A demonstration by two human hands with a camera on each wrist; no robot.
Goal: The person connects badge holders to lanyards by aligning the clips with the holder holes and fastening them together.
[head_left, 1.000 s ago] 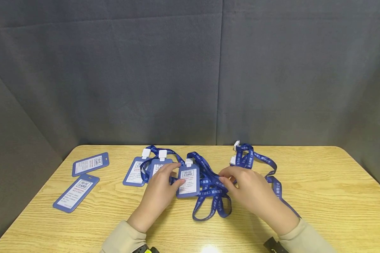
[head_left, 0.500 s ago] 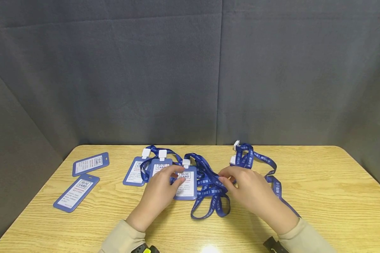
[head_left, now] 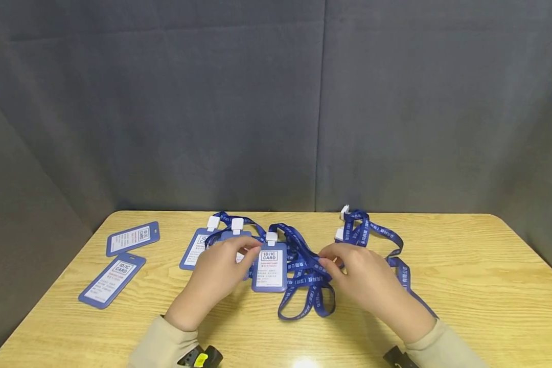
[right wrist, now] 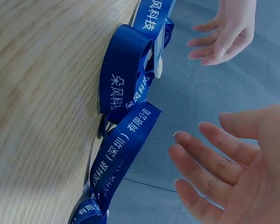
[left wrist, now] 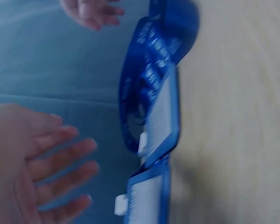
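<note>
A blue ID card holder (head_left: 270, 273) with a white clip lies at the middle of the table, joined to a blue printed lanyard (head_left: 310, 279). Just left of this holder is my left hand (head_left: 223, 263), partly covering another clipped holder (head_left: 227, 236). Its fingers are spread and hold nothing in the left wrist view. My right hand (head_left: 361, 266) is over the lanyard's right side, its fingertips overlapping the strap in the head view. In the right wrist view, the same hand (right wrist: 228, 172) has loose, parted fingers with nothing between them, beside the lanyard strap (right wrist: 126, 135).
One more holder on a lanyard (head_left: 195, 250) lies at the left of the group. Two loose card holders (head_left: 132, 238) rest at the far left. Further lanyards (head_left: 359, 230) with white clips (head_left: 345, 212) lie at the back right. A grey curtain (head_left: 257, 112) hangs behind the table.
The middle card holder has shifted slightly left and toward me, out of the left hand's fingers. My left hand has drawn back left from it. The right hand has stayed nearly still.
</note>
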